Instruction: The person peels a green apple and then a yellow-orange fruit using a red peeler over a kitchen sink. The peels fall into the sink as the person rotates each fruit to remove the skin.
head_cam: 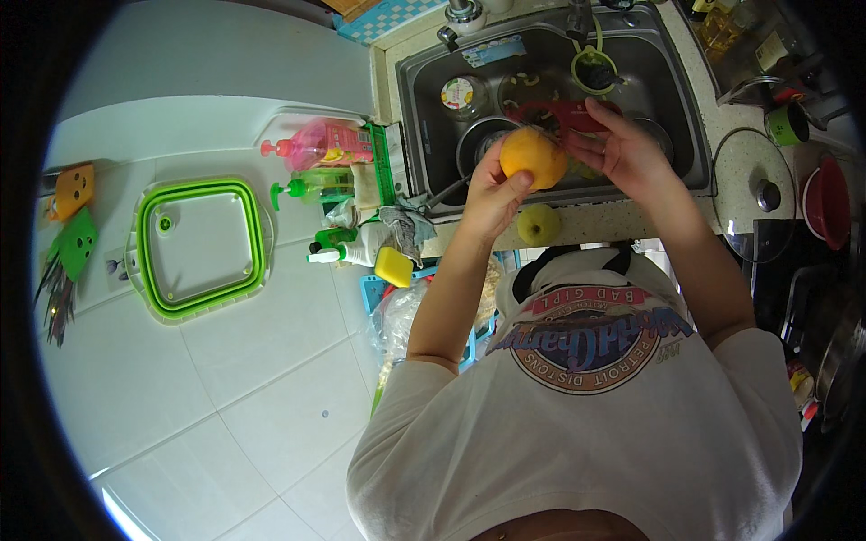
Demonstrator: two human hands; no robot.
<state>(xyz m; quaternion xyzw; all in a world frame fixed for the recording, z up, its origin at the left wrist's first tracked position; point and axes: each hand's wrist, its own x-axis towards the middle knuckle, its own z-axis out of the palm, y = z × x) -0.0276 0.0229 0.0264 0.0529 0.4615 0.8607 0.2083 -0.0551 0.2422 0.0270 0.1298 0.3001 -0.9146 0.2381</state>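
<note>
Over the steel sink my left hand point(496, 193) grips a round orange-yellow fruit point(533, 159), its thumb pressed on the near side. A peeler or similar tool with a red handle point(587, 116) lies against the far side of the fruit. My right hand point(626, 152) is at that handle, thumb on its end and fingers partly curled; its working edge is hard to make out. On the counter edge below the fruit sits a yellow-green apple or pear point(538, 225). Beneath the hands, a metal pan point(467, 145) stands in the sink point(433, 81).
In the sink are a lidded jar point(464, 97) and a green-rimmed strainer point(595, 69). Soap bottles point(331, 144), a spray bottle point(362, 245) and a yellow sponge point(393, 267) stand left. A glass lid point(754, 193) and red bowl point(827, 203) are right.
</note>
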